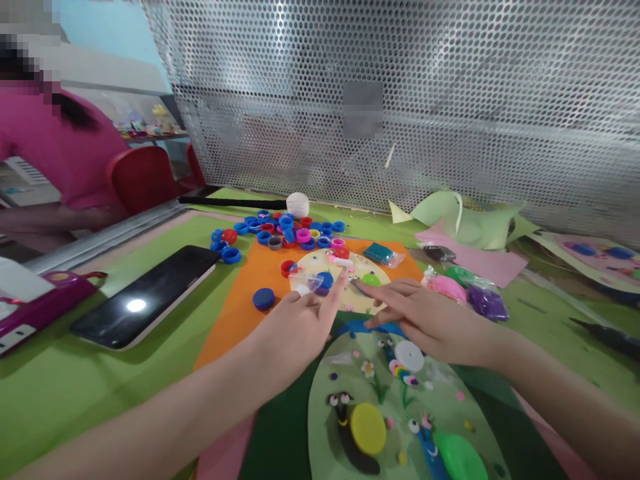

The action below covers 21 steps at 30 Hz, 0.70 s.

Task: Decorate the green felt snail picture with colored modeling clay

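Note:
My left hand point(300, 327) lies over the orange sheet point(260, 270) with its index finger stretched onto a pale round disc point(350, 280); its other fingers are curled, with nothing visible in them. My right hand point(425, 317) lies flat with fingers spread, its tips on the same disc near a green clay dot point(371, 279). Below my hands lies a light green oval board point(380, 407) with clay figures, a yellow cap point(367, 428) and a white cap point(409, 356). Several blue, red and pink bottle caps point(285, 233) lie beyond the disc.
A black phone point(145, 297) lies on the left of the green table. A magenta box point(35, 307) sits at the far left. Bagged clay in pink point(447, 288), purple point(487, 301) and teal point(379, 253) lies right. A perforated metal screen point(400, 100) stands behind. A person in pink point(55, 153) sits left.

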{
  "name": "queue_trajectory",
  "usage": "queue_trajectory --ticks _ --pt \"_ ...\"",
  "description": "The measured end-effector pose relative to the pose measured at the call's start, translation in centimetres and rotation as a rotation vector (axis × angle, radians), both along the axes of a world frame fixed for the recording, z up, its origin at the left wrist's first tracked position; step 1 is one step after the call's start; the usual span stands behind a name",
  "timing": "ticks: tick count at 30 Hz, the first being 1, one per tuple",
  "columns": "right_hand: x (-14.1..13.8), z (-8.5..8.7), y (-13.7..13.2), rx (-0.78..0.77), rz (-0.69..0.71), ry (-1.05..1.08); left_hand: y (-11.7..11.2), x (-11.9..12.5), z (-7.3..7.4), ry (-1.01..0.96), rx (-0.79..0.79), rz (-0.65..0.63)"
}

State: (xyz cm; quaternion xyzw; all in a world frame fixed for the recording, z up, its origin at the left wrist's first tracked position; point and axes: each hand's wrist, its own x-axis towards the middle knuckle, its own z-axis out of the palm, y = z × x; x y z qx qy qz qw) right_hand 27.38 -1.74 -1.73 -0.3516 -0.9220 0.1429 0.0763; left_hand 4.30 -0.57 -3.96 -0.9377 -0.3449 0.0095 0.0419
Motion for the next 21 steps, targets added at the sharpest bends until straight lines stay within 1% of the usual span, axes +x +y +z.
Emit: queue_trajectory --ticks 2,5,12,14,18,21 --pt "0.2 0.1 0.1 0.003 0.029 0.008 0.0 0.1 0.0 0.016 0.001 0.002" --pt "0.2 0.2 0.1 -0.003 0.061 -0.036 0.0 0.1 0.0 0.034 0.001 0.006" --pt "-0.2 0.4 0.0 0.049 0.039 -0.148 -0.1 0.0 0.2 0.011 0.005 0.007" --pt "0.0 0.4 0.2 0.028 0.045 -0.111 -0.1 0.0 0.2 0.003 0.003 0.003" --pt "0.7 0.3 0.4 -0.016 0.034 0.066 -0.1 0.1 0.3 0.022 -0.011 0.006" --pt "1.2 -0.1 0.3 -0.054 0.010 0.107 -0.1 0.2 0.6 0.049 -0.031 0.026"
